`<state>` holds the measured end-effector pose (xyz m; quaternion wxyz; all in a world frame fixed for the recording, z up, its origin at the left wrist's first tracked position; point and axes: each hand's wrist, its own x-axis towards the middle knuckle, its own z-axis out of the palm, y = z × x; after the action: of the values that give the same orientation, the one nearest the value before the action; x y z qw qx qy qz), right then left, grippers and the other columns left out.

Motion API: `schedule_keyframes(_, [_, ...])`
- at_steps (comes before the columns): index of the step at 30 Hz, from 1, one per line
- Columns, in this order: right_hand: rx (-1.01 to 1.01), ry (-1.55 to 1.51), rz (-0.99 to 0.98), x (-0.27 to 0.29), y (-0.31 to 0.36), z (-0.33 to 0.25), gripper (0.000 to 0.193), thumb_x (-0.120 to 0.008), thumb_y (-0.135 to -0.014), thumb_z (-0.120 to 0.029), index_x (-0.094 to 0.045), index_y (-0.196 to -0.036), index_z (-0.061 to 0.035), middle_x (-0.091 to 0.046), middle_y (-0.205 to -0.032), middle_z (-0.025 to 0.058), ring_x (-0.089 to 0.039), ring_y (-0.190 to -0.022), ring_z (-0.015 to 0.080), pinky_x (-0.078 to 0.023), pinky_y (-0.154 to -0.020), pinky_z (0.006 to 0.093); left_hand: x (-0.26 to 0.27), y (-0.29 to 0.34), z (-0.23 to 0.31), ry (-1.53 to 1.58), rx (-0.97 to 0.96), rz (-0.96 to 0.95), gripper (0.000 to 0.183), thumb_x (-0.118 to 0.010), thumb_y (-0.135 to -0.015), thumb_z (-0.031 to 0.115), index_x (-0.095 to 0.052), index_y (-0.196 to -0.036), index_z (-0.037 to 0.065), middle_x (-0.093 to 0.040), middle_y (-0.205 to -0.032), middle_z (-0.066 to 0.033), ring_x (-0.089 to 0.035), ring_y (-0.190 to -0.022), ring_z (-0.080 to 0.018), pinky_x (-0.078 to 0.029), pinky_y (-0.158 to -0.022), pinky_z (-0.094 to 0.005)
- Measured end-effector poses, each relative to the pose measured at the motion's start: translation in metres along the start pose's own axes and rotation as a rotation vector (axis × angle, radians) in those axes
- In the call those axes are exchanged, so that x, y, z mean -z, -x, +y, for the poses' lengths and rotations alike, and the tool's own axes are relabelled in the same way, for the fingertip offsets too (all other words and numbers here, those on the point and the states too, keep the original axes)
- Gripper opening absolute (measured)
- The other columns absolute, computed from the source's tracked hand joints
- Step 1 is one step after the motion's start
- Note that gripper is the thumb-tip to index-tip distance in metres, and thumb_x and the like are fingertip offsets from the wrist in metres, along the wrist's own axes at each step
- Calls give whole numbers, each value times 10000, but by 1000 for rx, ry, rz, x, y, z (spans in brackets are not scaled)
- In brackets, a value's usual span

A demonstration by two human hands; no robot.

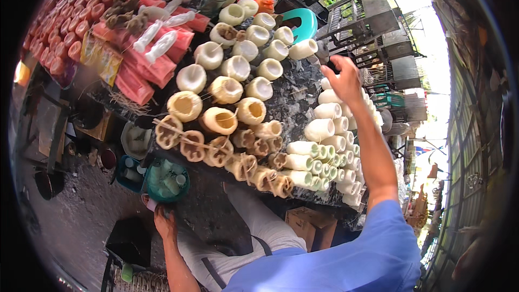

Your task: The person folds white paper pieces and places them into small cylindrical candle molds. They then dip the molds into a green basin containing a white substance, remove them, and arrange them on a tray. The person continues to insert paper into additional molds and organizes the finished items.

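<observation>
Pale piece (148, 202) seen at the left hand (164, 223); fingers are curled, but whether it's gripped can't be told, contact being obscured. Teal bowl (168, 199) is placed just beyond. Pale cup (303, 49) is set just left of the right hand (344, 78), held half open, nothing gripped. White cups (320, 130) are partly hidden by the right forearm (377, 154).

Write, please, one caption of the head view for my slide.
Right hand, fingers parted, near pale cylinders on a dark table; left hand low, near a teal tub.
</observation>
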<state>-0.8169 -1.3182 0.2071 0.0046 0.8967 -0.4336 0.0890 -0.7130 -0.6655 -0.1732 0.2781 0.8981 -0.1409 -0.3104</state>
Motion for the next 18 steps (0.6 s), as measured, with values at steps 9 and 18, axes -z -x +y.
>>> schedule_keyframes(9, [196,65,-291,-163,-156,111,798,-907,-766,-394,-588,-1457,-153,-693,-1308,239,-605,-1330,432,-477,-1138,489,-58,52,88,-83,-84,-1,482,-824,-873,182,-710,-1265,-76,-677,-1341,-286,-674,-1211,-474,-531,-1068,-495])
schedule_keyframes(18, [78,-273,-81,33,-25,54,652,-927,-769,-178,-674,-1357,-52,-764,-1186,175,-743,-1102,235,-612,-949,371,10,60,6,13,7,18,480,-802,-914,195,-694,-1283,-91,-709,-1262,-281,-713,-1148,-429,-566,-1003,-449])
